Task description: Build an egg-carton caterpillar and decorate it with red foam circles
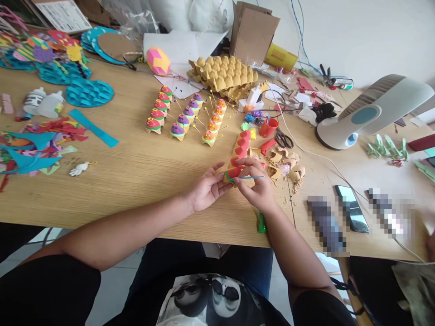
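A strip cut from an egg carton point(242, 144), its bumps covered in red, lies in front of me. Its nearest bump has a green band along the lower edge. With my left hand point(208, 188) I hold the near end of this strip between thumb and fingers. My right hand point(256, 183) pinches a thin blue stick point(253, 177), whose tip meets the green band. Just beyond stand three decorated carton strips: a red and green one point(159, 111), a purple one point(186, 117) and an orange one point(215, 122), with ball-headed pins around the last two.
Torn carton scraps point(288, 165), scissors point(284, 138) and a red cup point(268, 127) lie right of the strip. A green lump point(261, 222) is by my right forearm. Further right stand a white fan point(367, 113) and a phone point(352, 208). Egg trays point(224, 74) sit behind.
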Tool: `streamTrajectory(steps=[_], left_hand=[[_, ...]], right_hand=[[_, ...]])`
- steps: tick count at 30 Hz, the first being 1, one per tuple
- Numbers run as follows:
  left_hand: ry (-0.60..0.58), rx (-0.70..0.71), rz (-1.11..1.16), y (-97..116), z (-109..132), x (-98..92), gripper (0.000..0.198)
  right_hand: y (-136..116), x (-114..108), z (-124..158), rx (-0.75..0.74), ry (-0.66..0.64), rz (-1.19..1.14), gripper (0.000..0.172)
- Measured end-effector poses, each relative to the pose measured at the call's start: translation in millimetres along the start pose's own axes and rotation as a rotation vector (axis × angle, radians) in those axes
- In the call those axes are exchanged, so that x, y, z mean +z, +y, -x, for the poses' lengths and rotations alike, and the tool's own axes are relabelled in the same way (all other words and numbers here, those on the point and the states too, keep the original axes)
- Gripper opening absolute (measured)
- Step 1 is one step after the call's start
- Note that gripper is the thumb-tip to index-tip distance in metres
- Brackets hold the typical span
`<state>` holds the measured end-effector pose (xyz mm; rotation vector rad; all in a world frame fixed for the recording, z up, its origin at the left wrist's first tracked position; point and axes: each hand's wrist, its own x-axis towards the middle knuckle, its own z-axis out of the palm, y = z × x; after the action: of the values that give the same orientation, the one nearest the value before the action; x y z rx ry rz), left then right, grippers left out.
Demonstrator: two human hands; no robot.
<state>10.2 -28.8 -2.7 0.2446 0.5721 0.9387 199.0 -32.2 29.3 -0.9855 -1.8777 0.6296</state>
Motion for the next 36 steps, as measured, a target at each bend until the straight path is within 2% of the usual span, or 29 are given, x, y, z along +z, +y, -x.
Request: streamTrajectory(steps=[36], left_hand=[[0.014,0.019,-0.004,-0.1,2.3,6.5,0.029]], right_hand=[[1.8,8.2,1.4,-0.116,0.011,0.130,0.012]])
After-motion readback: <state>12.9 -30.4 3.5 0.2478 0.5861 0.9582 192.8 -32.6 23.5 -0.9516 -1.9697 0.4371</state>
